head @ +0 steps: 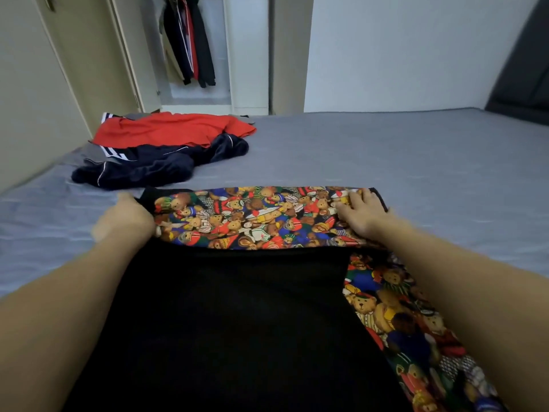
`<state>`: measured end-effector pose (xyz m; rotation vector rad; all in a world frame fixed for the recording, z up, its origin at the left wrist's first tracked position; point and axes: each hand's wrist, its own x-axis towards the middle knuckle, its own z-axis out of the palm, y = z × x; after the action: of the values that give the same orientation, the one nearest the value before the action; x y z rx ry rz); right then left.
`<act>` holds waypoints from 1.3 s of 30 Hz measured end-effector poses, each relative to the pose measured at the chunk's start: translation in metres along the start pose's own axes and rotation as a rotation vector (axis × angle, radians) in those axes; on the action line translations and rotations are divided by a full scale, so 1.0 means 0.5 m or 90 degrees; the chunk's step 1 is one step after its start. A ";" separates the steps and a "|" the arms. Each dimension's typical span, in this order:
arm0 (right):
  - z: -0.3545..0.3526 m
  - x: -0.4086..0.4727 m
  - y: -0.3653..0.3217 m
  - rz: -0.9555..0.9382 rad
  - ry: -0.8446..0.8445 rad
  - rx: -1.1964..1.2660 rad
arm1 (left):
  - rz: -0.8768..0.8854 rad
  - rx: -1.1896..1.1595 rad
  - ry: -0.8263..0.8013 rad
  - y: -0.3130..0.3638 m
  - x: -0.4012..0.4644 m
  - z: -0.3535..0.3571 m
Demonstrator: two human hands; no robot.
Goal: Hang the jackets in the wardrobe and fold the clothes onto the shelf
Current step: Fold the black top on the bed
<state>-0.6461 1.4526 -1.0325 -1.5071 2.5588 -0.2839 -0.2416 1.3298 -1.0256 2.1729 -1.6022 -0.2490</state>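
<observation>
A garment with a teddy-bear print and a black lining [237, 322] lies spread on the bed in front of me. Its far end is folded back into a printed band [246, 217]. My left hand [127, 217] grips the left end of that band, fingers curled under the black edge. My right hand [361, 211] lies on the band's right end with its fingers spread on the cloth. Further back on the left is a pile of a red garment [175, 127] and a navy jacket with white stripes [154, 168].
The grey bed sheet [386, 162] stretches away to the right. An open wardrobe [196, 49] at the back holds several dark and red jackets on hangers. Its door [89, 55] stands open on the left. A dark headboard [525, 69] sits at the far right.
</observation>
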 end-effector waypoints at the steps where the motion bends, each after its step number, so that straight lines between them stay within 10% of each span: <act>1: 0.023 0.005 -0.002 0.006 -0.003 -0.024 | 0.002 0.097 0.020 -0.006 -0.003 -0.002; 5: 0.073 0.026 -0.008 0.016 0.019 -0.102 | 0.278 0.133 0.148 0.090 -0.052 0.039; 7: 0.072 0.039 0.012 -0.021 0.072 -0.098 | 0.400 0.115 0.013 0.153 -0.081 0.083; 11: 0.100 0.035 0.061 -0.060 0.091 -0.069 | 0.349 0.175 -0.241 0.141 -0.098 0.185; 23: 0.107 -0.065 0.048 -0.075 0.054 -0.062 | 0.176 0.372 -0.119 0.055 -0.108 0.127; 31: 0.109 -0.318 0.018 -0.278 -0.089 -0.074 | 0.370 0.151 -0.501 -0.014 -0.345 0.019; 36: 0.056 -0.409 -0.007 -0.237 -0.218 -0.146 | 0.590 0.313 -0.827 -0.064 -0.535 -0.124; 39: 0.012 -0.449 -0.047 -0.243 -0.218 -0.257 | 0.606 0.477 -0.790 -0.076 -0.609 -0.169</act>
<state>-0.5171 1.6380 -1.0238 -1.9764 2.1300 0.4422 -0.2723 1.6453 -0.9992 1.2361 -3.6543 -0.8886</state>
